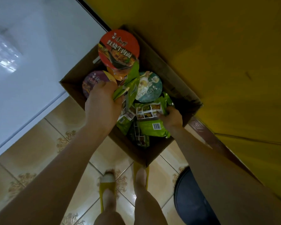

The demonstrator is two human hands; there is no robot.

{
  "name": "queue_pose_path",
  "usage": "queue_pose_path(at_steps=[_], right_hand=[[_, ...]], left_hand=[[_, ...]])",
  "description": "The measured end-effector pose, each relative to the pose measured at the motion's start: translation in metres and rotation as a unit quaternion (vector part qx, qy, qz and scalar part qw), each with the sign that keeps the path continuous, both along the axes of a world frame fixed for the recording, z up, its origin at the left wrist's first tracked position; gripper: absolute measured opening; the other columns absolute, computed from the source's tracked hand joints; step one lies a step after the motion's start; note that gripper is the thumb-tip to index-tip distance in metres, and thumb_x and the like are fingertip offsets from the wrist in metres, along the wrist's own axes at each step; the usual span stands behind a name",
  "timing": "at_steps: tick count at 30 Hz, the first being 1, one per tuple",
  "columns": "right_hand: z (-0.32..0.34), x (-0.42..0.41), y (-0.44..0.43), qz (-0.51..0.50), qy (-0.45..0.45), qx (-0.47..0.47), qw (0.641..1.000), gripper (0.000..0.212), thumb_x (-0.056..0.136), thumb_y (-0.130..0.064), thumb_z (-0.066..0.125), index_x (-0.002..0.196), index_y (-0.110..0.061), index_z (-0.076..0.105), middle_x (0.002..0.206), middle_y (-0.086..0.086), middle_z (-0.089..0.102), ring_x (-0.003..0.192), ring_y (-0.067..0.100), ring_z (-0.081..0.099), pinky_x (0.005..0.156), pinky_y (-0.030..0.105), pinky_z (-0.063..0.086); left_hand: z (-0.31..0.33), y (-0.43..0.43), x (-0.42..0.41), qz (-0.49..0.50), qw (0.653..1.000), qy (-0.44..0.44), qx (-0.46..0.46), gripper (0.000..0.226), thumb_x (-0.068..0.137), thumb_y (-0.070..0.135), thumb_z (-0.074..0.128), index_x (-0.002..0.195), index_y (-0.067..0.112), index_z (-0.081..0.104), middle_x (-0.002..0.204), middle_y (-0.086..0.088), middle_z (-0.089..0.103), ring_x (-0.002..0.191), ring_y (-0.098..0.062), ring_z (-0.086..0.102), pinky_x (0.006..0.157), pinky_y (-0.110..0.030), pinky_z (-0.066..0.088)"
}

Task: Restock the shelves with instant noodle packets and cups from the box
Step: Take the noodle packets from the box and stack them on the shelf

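Observation:
An open cardboard box point(154, 153) stands on the tiled floor and holds noodle cups and packets. A red-lidded cup point(118, 48) sits highest at the far side, with a purple cup point(92, 81), an orange cup point(118, 73) and a teal cup point(150, 86) below it. My left hand point(102, 103) is closed on the edge of a green noodle packet point(129, 82) that stands upright. Inside the box at its right, my right hand point(170, 116) grips another green packet point(149, 109). More green packets point(152, 129) lie beneath.
A white appliance or counter point(31, 62) rises on the left. A yellow wall or cabinet point(217, 62) fills the right side. A dark round stool point(190, 200) stands at the lower right. My feet in yellow slippers point(107, 185) are just before the box.

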State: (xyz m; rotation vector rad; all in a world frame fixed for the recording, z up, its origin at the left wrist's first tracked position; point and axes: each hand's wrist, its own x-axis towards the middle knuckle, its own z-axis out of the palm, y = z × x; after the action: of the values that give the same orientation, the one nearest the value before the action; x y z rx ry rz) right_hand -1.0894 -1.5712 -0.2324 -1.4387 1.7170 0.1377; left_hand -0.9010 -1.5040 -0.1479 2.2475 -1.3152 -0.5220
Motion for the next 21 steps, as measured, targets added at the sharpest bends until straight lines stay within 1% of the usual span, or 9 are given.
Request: queue_pose_path(at_steps=[1,2,3,6,9,11,13,17,21], right_hand=[[0.015,0.001,0.005,0.029,0.003,-0.008,1.000,0.020,0.090,-0.026,0.059,0.095,-0.008,0.054,0.072,0.001,0.049,0.083,0.030,0.051,0.068,0.033,0.033],[0.030,0.003,0.009,0.055,0.006,-0.021,0.998,0.019,0.091,-0.025,0.058,0.093,-0.007,0.053,0.068,-0.002,0.044,0.079,0.029,0.048,0.067,0.032,0.031],[0.045,0.005,0.013,0.075,0.007,-0.039,0.996,0.020,0.091,-0.024,0.058,0.095,-0.005,0.055,0.070,0.000,0.046,0.080,0.029,0.049,0.067,0.032,0.031],[0.099,0.011,0.019,0.102,-0.010,-0.087,0.991,0.021,0.091,-0.021,0.058,0.101,-0.003,0.059,0.091,0.014,0.060,0.086,0.031,0.054,0.068,0.031,0.032],[0.157,0.025,0.022,0.119,-0.043,-0.100,0.987,0.019,0.091,-0.020,0.058,0.102,-0.004,0.058,0.085,0.008,0.058,0.078,0.027,0.047,0.069,0.032,0.029],[0.192,0.038,0.024,0.152,-0.043,-0.126,0.979,0.021,0.090,-0.020,0.059,0.102,-0.003,0.059,0.088,0.012,0.058,0.082,0.031,0.052,0.067,0.033,0.032],[0.226,0.053,0.029,0.189,-0.043,-0.153,0.969,0.023,0.089,-0.021,0.061,0.103,-0.002,0.060,0.094,0.016,0.062,0.086,0.032,0.057,0.068,0.036,0.039],[0.287,0.086,0.038,0.240,-0.068,-0.190,0.949,0.026,0.088,-0.021,0.062,0.108,-0.005,0.060,0.099,0.014,0.063,0.087,0.029,0.058,0.066,0.030,0.037],[0.337,0.122,0.048,0.290,-0.113,-0.218,0.925,0.026,0.087,-0.019,0.064,0.109,-0.007,0.063,0.104,0.011,0.067,0.096,0.027,0.061,0.075,0.029,0.046]], left_hand=[[0.012,0.002,0.001,0.005,1.000,0.004,-0.003,0.018,0.085,0.020,0.062,0.096,0.006,0.065,0.093,-0.016,0.059,0.087,-0.035,0.056,0.065,-0.041,0.047],[0.025,0.005,0.002,0.008,1.000,0.007,-0.007,0.019,0.085,0.020,0.062,0.098,0.007,0.065,0.094,-0.017,0.059,0.087,-0.037,0.056,0.066,-0.040,0.046],[0.038,0.009,0.004,0.012,1.000,0.007,-0.011,0.019,0.085,0.019,0.062,0.099,0.007,0.066,0.096,-0.018,0.059,0.089,-0.038,0.056,0.066,-0.038,0.043],[0.083,0.023,0.010,0.027,0.999,0.009,-0.030,0.020,0.085,0.018,0.062,0.102,0.008,0.067,0.102,-0.017,0.061,0.095,-0.036,0.055,0.068,-0.034,0.038],[0.130,0.040,0.021,0.054,0.998,0.018,-0.039,0.022,0.085,0.018,0.062,0.103,0.005,0.066,0.100,-0.019,0.059,0.094,-0.036,0.055,0.067,-0.030,0.033],[0.161,0.052,0.032,0.068,0.997,0.016,-0.026,0.022,0.086,0.020,0.061,0.101,0.003,0.065,0.095,-0.018,0.056,0.092,-0.035,0.054,0.064,-0.029,0.030],[0.193,0.065,0.046,0.081,0.997,0.007,-0.010,0.022,0.087,0.023,0.060,0.094,0.001,0.062,0.090,-0.015,0.052,0.090,-0.034,0.052,0.063,-0.030,0.028],[0.251,0.093,0.075,0.118,0.993,-0.023,-0.009,0.023,0.088,0.023,0.057,0.089,0.000,0.059,0.086,-0.012,0.048,0.087,-0.033,0.051,0.062,-0.031,0.027],[0.297,0.127,0.102,0.178,0.982,-0.061,-0.015,0.024,0.088,0.021,0.057,0.086,-0.003,0.059,0.089,-0.018,0.054,0.085,-0.034,0.052,0.060,-0.033,0.030]])
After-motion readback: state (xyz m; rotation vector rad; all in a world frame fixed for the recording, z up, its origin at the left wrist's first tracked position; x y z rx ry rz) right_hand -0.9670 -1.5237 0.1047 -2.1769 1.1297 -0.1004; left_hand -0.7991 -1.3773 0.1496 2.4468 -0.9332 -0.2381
